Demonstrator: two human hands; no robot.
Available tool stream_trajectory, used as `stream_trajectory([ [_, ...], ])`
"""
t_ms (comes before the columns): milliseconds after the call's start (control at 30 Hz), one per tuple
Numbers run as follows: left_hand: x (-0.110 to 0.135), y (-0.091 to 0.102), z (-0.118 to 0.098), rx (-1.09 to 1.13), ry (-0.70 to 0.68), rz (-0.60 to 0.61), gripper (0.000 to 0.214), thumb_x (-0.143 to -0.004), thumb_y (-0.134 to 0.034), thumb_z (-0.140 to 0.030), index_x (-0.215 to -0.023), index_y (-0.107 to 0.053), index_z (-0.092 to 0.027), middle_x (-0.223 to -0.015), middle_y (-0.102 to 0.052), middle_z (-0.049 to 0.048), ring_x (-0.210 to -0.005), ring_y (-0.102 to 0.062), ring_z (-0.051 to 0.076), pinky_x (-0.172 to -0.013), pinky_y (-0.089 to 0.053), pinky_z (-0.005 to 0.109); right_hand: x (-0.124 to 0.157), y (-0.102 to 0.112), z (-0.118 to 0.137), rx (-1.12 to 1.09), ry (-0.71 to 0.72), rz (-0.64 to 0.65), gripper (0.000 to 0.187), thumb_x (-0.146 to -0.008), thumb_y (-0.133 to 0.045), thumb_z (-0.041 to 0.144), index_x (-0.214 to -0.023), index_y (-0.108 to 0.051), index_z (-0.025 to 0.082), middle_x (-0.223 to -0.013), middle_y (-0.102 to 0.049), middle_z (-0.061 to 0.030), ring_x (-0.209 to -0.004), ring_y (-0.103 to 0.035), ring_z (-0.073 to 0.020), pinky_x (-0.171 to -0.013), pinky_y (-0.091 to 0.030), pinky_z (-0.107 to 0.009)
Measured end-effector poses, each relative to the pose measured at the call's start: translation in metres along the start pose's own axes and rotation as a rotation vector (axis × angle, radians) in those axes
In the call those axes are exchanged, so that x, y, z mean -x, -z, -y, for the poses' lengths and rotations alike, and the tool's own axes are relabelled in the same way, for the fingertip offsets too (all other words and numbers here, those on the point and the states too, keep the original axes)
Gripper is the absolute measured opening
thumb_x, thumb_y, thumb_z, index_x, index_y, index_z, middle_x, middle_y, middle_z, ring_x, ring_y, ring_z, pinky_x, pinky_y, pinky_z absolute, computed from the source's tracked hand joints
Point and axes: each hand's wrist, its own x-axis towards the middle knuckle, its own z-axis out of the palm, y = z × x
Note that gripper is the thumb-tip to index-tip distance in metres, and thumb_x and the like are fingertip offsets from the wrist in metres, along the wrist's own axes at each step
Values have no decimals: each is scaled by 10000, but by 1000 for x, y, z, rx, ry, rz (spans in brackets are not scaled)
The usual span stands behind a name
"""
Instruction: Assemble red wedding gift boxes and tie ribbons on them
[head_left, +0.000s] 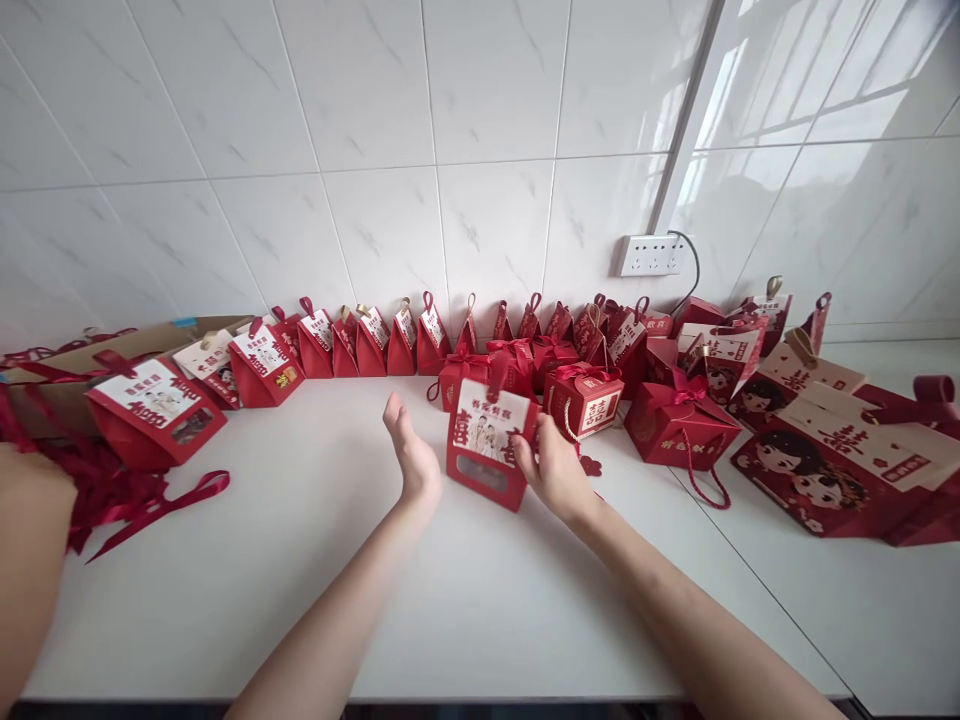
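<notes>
Over the table's (pixel 187 610) middle, right hand (pixel 559 475) pinches a red-and-white windowed gift box (pixel 487 480) by its side edge; left hand (pixel 412 450) open beside it.

Right grip: clenched on box's right edge, thumb on printed front. Left grip: released, palm toward box, small gap between. Can't tell if box base touches table. Row of peaked red gift boxes (pixel 403 345) lines the tiled wall (pixel 375 100); bow-topped double-happiness box (pixel 592 405) sits close behind right hand, tight room there. Larger cartoon-couple boxes (pixel 832 485) crowd the right side, past a table seam (pixel 750 567). Loose red ribbons (pixel 105 500) and another person's arm (pixel 26 580) bound the left. White tabletop gives most room from left hand to ribbons and down to front edge (pixel 510 697).
</notes>
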Motion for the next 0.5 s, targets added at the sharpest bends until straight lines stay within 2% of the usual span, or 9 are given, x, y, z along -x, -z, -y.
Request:
stream_trajectory([
  [67, 1, 0, -1, -5, 0, 6, 546, -897, -302, -535, -1374, -302, -270, -1521, -260, 52, -1440, -157, 181, -1185, -146, 362, -2, 0, 2, 11, -65, -9, 185, -779, -596, 375, -761, -469, 242, -727, -576, -14, -650, -522, -197, -635, -430, -330],
  [167, 8, -1, -4, -18, -7, 36, 569, -890, -337, -550, -1380, -294, -265, -1532, -229, 70, -1441, -155, 207, -1182, -147, 398, -7, 2, 8, -117, -117, -275, 170, -833, -537, 400, -848, -480, 240, -883, -606, -23, -798, -558, -183, -735, -460, -326],
  [233, 17, -2, -5, -38, -82, 132, 621, -866, -388, -581, -1393, -278, -270, -1537, -219, 85, -1438, -166, 238, -1173, -169, 435, -11, 2, 11, -379, -155, -403, 189, -849, -528, 405, -963, -485, 261, -1060, -599, -20, -943, -568, -166, -817, -471, -326],
  [300, 28, -5, -8, -51, -208, 330, 713, -821, -480, -595, -1411, -257, -263, -1519, -263, 113, -1419, -221, 272, -1153, -228, 458, -14, 2, 13, -694, -250, -374, 235, -832, -561, 379, -1033, -483, 285, -1153, -587, -8, -985, -585, -158, -820, -496, -335],
  [367, 38, -8, -10, -56, -308, 509, 798, -785, -576, -549, -1434, -221, -249, -1467, -348, 147, -1364, -338, 291, -1096, -340, 453, -15, 1, 11, -930, -369, -268, 243, -809, -588, 346, -1030, -514, 276, -1135, -616, -8, -967, -609, -164, -796, -521, -338],
  [433, 44, -10, -9, -94, -386, 547, 826, -777, -632, -467, -1441, -193, -246, -1412, -406, 164, -1289, -437, 284, -1021, -428, 429, -15, 1, 9, -1062, -464, -158, 216, -803, -581, 334, -1003, -560, 257, -1103, -646, -10, -983, -614, -172, -796, -531, -326],
  [500, 46, -10, -6, -162, -518, 474, 826, -760, -672, -402, -1427, -211, -244, -1387, -412, 174, -1257, -463, 287, -990, -448, 430, -15, 2, 7, -1146, -511, -80, 169, -799, -560, 331, -939, -597, 244, -1049, -673, -5, -963, -624, -178, -761, -544, -309],
])
